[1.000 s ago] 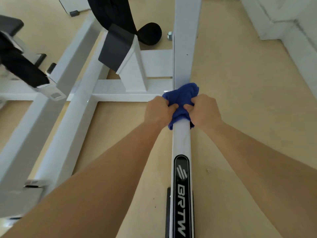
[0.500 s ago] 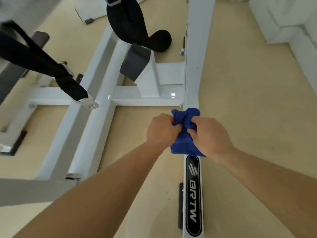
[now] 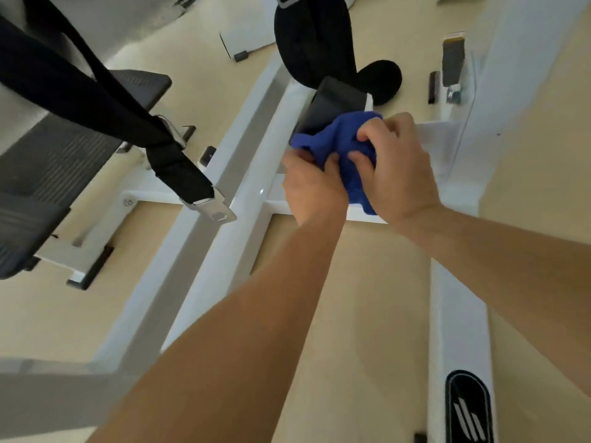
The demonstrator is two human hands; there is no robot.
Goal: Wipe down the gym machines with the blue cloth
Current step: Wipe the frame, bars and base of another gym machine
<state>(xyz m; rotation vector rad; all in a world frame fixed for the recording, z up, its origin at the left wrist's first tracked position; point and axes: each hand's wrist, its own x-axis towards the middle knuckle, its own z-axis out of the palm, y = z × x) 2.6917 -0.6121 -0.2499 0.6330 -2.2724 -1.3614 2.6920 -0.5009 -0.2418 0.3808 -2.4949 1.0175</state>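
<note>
A bunched blue cloth [image 3: 339,139] sits between my two hands, just below a dark grey pad [image 3: 332,107] on a short white post of the gym machine. My left hand [image 3: 311,187] grips the cloth's lower left part. My right hand [image 3: 396,164] grips its right side with curled fingers. The machine's white frame [image 3: 224,199] spreads over the floor beneath. The white beam with the black logo plate [image 3: 460,330] lies at the lower right, apart from the cloth.
A black strap with a metal buckle [image 3: 179,174] hangs at left over a dark mesh seat [image 3: 57,161]. A black padded roller [image 3: 316,39] hangs above the grey pad. A white upright [image 3: 511,91] stands at right. Beige floor lies between the frame bars.
Both hands carried the cloth off the logo beam, up and to the left onto the short post with the grey pad. The view swung left.
</note>
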